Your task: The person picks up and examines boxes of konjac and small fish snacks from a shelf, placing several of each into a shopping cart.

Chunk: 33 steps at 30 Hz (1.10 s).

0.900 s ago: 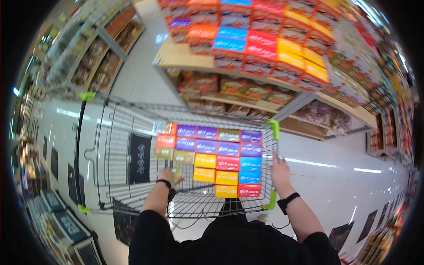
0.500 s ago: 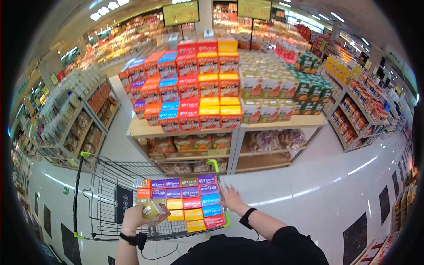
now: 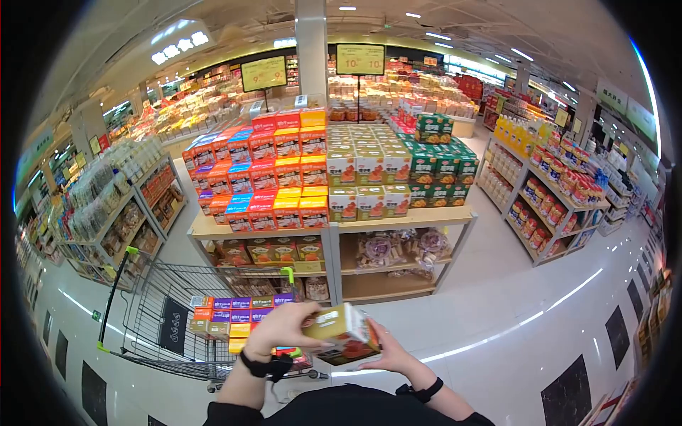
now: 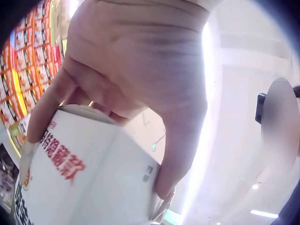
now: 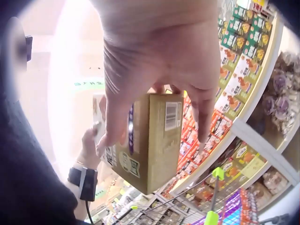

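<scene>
The shelf stands beyond the cart, and near the cart the gold box is gripped from opposite sides, the left hand and right hand pinching it between thumb and fingers, probably for steadiness.

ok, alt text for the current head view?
A person's left hand and right hand hold a gold cardboard box beside a black wire shopping cart of colourful boxes; ahead, a pale wooden shelf bears stacked orange, gold and green boxes.
</scene>
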Each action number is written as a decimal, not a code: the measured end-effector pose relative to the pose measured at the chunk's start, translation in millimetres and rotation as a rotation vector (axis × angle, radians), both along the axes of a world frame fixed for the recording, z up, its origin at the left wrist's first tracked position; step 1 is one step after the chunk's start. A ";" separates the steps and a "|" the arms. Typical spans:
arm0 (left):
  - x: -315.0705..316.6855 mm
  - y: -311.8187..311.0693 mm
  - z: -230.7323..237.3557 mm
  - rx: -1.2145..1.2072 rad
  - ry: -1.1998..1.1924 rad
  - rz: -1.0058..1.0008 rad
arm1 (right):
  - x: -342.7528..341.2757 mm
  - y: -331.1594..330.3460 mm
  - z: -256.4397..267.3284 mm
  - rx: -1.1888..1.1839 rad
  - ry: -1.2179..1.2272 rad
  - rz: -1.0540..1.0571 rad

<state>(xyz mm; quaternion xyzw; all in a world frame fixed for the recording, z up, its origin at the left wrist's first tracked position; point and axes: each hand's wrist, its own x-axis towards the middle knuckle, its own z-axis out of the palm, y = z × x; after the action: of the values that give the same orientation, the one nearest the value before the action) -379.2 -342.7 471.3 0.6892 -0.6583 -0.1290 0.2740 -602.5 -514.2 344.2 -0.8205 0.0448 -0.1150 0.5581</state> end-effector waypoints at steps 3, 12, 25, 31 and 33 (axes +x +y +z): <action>-45.1 -52.0 -8.6 -0.017 0.015 -0.111 | -58.6 -14.0 -19.7 0.176 0.041 -0.246; -139.7 -164.1 -61.3 -0.216 1.070 -0.462 | -172.9 -19.4 -9.4 0.640 -0.337 -0.792; -163.6 -248.2 -167.6 0.128 1.188 -0.248 | -156.4 -84.0 -38.6 0.894 -0.238 -1.001; -91.5 -314.3 -161.1 0.097 1.242 -0.189 | -85.7 -164.7 -29.2 0.924 -0.273 -0.917; -65.0 -336.0 -154.9 0.005 1.174 -0.156 | -61.1 -195.6 -28.9 0.905 -0.233 -0.874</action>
<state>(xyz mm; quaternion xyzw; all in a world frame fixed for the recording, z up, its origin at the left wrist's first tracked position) -444.3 -678.7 316.4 0.4527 -0.4449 -0.5100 0.5806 -663.6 -709.7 315.3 -0.3918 0.3583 -0.3900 0.7523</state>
